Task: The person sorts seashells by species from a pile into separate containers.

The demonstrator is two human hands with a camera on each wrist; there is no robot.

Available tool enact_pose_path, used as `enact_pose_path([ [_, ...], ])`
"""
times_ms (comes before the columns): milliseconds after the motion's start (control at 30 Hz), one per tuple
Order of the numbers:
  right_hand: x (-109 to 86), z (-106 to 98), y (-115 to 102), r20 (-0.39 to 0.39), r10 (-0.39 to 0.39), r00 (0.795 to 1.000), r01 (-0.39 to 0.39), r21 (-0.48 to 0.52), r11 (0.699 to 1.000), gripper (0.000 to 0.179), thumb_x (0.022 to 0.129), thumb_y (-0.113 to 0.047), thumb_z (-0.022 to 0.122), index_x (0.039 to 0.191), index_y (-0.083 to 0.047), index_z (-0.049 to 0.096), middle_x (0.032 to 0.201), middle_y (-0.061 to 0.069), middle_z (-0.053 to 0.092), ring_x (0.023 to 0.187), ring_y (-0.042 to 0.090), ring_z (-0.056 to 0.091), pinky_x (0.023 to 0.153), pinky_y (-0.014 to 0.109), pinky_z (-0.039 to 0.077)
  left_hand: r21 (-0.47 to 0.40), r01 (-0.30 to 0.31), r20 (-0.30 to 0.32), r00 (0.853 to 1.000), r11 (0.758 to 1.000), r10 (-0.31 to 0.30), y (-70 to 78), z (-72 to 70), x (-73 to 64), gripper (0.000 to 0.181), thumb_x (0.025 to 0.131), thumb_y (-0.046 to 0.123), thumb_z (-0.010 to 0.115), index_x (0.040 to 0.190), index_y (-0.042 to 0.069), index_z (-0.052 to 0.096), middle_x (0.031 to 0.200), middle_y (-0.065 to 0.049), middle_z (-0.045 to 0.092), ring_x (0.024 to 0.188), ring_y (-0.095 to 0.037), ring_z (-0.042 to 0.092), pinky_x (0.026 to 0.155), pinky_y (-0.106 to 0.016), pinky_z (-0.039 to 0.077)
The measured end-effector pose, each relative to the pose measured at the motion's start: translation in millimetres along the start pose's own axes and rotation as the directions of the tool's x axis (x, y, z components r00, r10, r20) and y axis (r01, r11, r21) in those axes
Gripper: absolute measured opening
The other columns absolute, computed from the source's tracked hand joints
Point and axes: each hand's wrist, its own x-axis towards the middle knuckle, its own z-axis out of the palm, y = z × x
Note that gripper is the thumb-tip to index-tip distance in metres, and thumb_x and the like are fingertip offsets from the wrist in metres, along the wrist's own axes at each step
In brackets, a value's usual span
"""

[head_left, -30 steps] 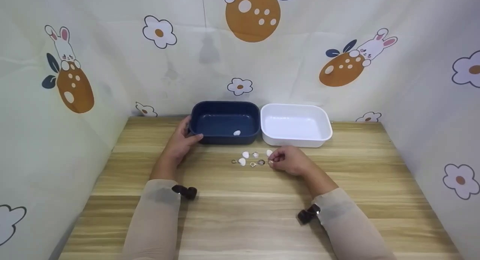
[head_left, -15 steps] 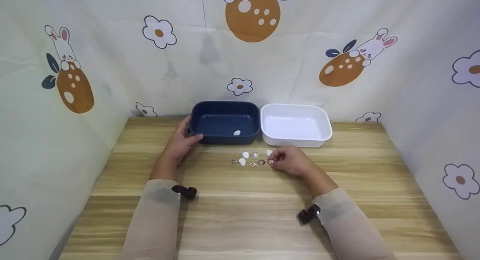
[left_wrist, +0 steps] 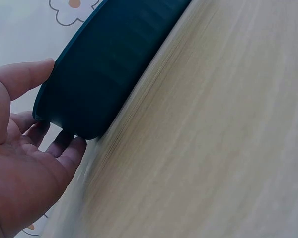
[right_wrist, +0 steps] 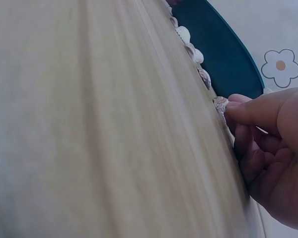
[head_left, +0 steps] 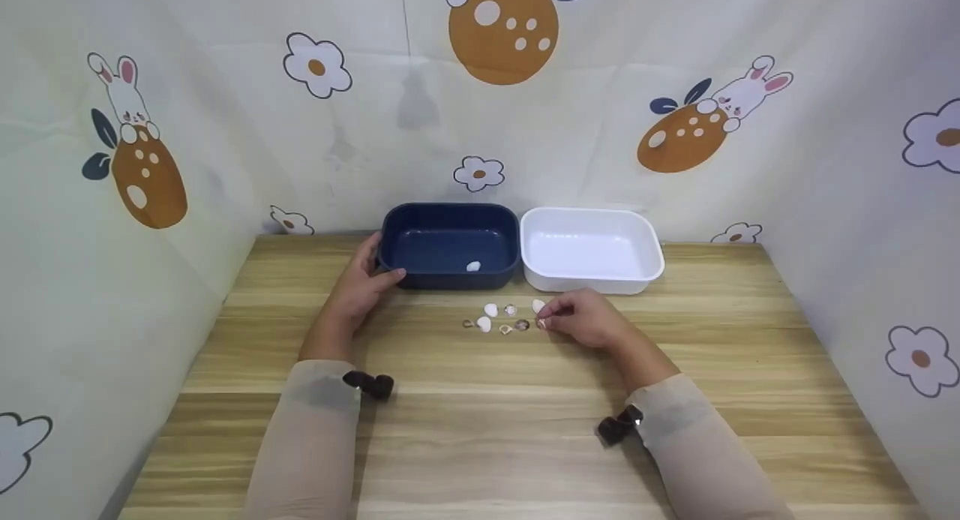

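Observation:
My left hand [head_left: 354,289] grips the left end of a dark blue box [head_left: 457,280], thumb at its front corner and fingers around the side. One white shell [head_left: 473,266] lies inside that box. In the right wrist view, thumb and forefinger of my right hand [right_wrist: 278,134] pinch a small patterned seashell [right_wrist: 220,104] just at the tabletop. Beside that hand is a white shell [head_left: 538,306], partly covered by the fingers. Left of it several more shells lie in two loose rows, among them a white shell [head_left: 484,324] and a dark shell [head_left: 522,325].
A white box [head_left: 592,286] stands directly to the right of the blue one, both near the back of the wooden table [head_left: 480,430]. Printed cloth walls [head_left: 225,130] rise behind and at both sides.
My right hand has shifted only very slightly, still pinching the small seashell. The left hand keeps its grip on the blue box, and the other shells stay where they were.

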Motion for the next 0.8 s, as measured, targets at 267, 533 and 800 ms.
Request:
enact_pose_path([
  [267, -0.1, -6, 2, 0.026, 0.069, 0.997, -0.073, 0.217, 0.974, 0.016, 0.095, -0.014, 0.079, 0.110, -0.009, 0.083, 0.104, 0.004, 0.083, 0.093, 0.010, 0.069, 0.085, 0.025, 0.054, -0.007, -0.008, -0.002, 1.000, 1.000, 0.008, -2.0, -0.7, 0.4, 0.090, 0.099, 0.009, 0.074, 0.172, 0.015, 0.022, 0.180, -0.008, 0.024, 0.168, -0.025, 0.019, 0.138, -0.042, 0.015],
  [533, -4.9, -22, -6, 0.063, 0.143, 0.988, -0.156, 0.476, 0.865, 0.027, 0.097, -0.009, 0.075, 0.123, 0.001, 0.077, 0.095, 0.005, 0.079, 0.085, 0.013, 0.072, 0.076, 0.026, 0.061, 0.004, -0.007, -0.002, 1.000, 1.000, 0.007, -0.8, -1.3, -0.5, 0.089, 0.099, 0.012, 0.074, 0.172, 0.017, 0.023, 0.180, -0.006, 0.024, 0.169, -0.026, 0.017, 0.139, -0.043, 0.012],
  [800, -1.0, -40, -17, -0.040, 0.123, 0.992, -0.087, 0.504, 0.859, 0.029, 0.099, -0.008, 0.074, 0.125, 0.005, 0.074, 0.091, -0.010, 0.078, 0.080, 0.006, 0.067, 0.076, 0.022, 0.060, 0.037, -0.009, 0.006, 1.000, 0.999, 0.009, -1.2, -2.5, -1.9, 0.089, 0.100, 0.015, 0.074, 0.172, 0.018, 0.022, 0.180, -0.008, 0.023, 0.168, -0.030, 0.017, 0.138, -0.046, 0.013],
])
